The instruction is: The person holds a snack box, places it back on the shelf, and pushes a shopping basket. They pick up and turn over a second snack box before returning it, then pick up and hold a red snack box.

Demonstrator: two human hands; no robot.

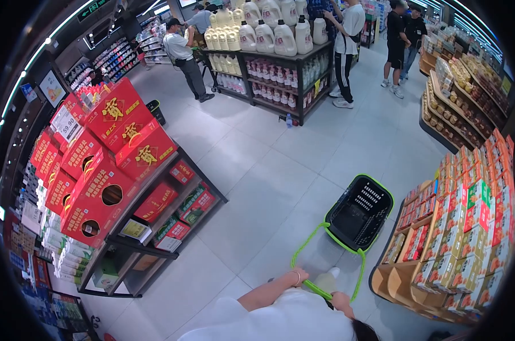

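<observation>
We note left hand (299, 277) and right hand (341, 299) closed on the handle (309, 244) of the empty basket (360, 213), on the floor (257, 187) beside a shelf (433, 267); likely light, stiff plastic.

A black plastic shopping basket (360, 213) with a bright green rim is seen standing on the pale grey tiled floor (257, 187), just beside a curved wooden display of boxed goods (439, 250). Its mouth is turned upward and its perforated black walls and bottom are exposed to view, the far end wall being marked by rows of slots. A long green loop handle (304, 250) is drawn out from the near end toward the camera. The loop is gripped at its near left corner by the left hand (299, 277), while the right hand (341, 299) is placed at its near right corner, the grasp there not clearly made out.
</observation>
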